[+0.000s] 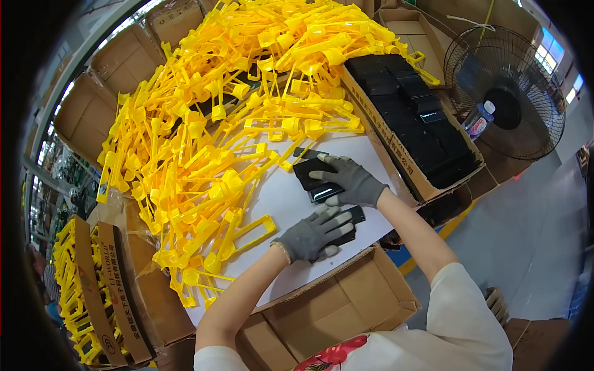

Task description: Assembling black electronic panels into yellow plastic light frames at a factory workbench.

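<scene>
the gloved right hand point(351, 180) has its fingers fanned over a glossy black part point(305, 174), thumb by its lower edge, seemingly pinching it. the gloved left hand point(309, 236), at seven o'clock from there, lies with fingers slightly spread over a second black piece point(358, 214); i can't tell whether it grips or merely presses.

the glossy part is on the white worktop point(277, 193), long axis roughly eleven to five, shiny end towards five. the other is too covered to read surely, maybe one to seven.

i'd worry about smooth gloves slipping on that gloss, or the left-hand piece skidding off at six into the open carton point(346, 300). out from nine round to twelve, the yellow heap point(204, 133) looks loosely tangled; one nudge could slide frames under the hands. the box of black parts point(396, 151) sits at one.
</scene>
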Motion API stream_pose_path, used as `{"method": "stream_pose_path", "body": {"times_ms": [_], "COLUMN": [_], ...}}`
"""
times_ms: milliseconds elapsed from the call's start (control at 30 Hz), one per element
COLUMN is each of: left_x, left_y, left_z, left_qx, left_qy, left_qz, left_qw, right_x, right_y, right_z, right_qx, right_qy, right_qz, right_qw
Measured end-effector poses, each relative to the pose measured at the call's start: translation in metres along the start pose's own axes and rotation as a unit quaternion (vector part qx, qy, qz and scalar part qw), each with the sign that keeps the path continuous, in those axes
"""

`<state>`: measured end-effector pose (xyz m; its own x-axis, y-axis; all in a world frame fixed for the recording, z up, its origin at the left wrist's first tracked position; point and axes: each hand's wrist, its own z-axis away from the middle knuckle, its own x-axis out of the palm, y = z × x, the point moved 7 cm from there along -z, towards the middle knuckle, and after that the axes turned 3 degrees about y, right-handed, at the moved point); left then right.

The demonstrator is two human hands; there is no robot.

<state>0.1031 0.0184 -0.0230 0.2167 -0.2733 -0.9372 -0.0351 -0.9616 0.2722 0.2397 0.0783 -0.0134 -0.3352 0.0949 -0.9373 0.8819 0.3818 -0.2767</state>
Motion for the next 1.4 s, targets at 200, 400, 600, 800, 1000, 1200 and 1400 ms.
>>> {"method": "stream_pose_path", "body": {"times_ms": [200, 400, 600, 800, 1000, 1200, 1400], "left_x": [-0.034, -0.057, -0.060, -0.052, -0.028, -0.034, -0.032], "left_y": [0.008, 0.007, -0.001, -0.033, -0.058, -0.071, -0.079], "left_z": [-0.002, 0.062, 0.055, 0.022, -0.010, -0.003, 0.008], "left_qx": [0.002, -0.186, -0.211, -0.251, -0.268, -0.275, -0.305], "left_qy": [0.045, 0.163, 0.190, 0.178, 0.165, 0.178, 0.165], "left_qz": [-0.075, -0.041, -0.056, -0.025, -0.057, 0.073, 0.183], "left_qw": [0.996, 0.968, 0.957, 0.951, 0.947, 0.942, 0.920], "right_x": [-0.052, -0.039, -0.038, -0.033, -0.022, -0.029, -0.031], "right_y": [-0.007, -0.007, -0.025, -0.008, 0.002, 0.004, 0.004], "right_z": [0.034, 0.092, 0.039, 0.039, 0.032, 0.039, 0.053], "right_qx": [0.064, 0.169, 0.068, 0.058, 0.069, 0.034, 0.141], "right_qy": [0.107, 0.089, 0.188, 0.087, -0.001, 0.052, 0.029], "right_qz": [-0.030, -0.100, -0.002, 0.056, 0.012, 0.000, -0.047], "right_qw": [0.992, 0.977, 0.980, 0.993, 0.998, 0.998, 0.988]}}
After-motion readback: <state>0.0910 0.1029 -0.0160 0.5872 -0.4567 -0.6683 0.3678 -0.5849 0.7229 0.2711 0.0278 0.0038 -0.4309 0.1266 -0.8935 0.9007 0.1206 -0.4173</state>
